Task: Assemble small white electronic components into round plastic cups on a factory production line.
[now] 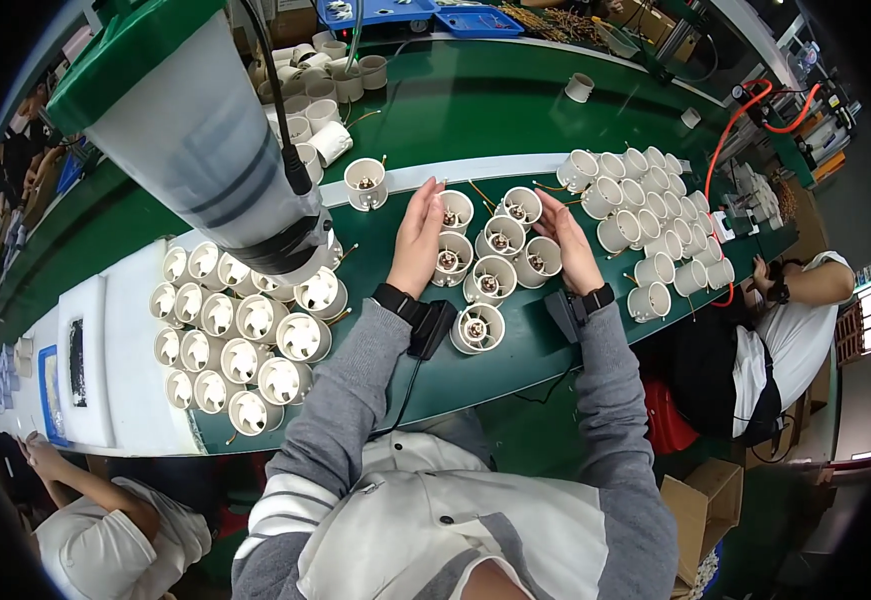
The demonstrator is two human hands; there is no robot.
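Grey sleeves (355, 400) reach up to a green table (475, 110). Left hand (418, 237), fingers straight and flat, touches one side of a cluster of white cups (495, 255); right hand (567, 240), fingers likewise extended, presses the other side.

Free: bare green table (475, 105) beyond the hands | Blocked left: white cup cluster (240, 330), hanging dispenser (195, 140) | Blocked right: cup rows (655, 215)

I see grey knit sleeves, a white vest with grey panels, and a black strapped device with a cable on each wrist.
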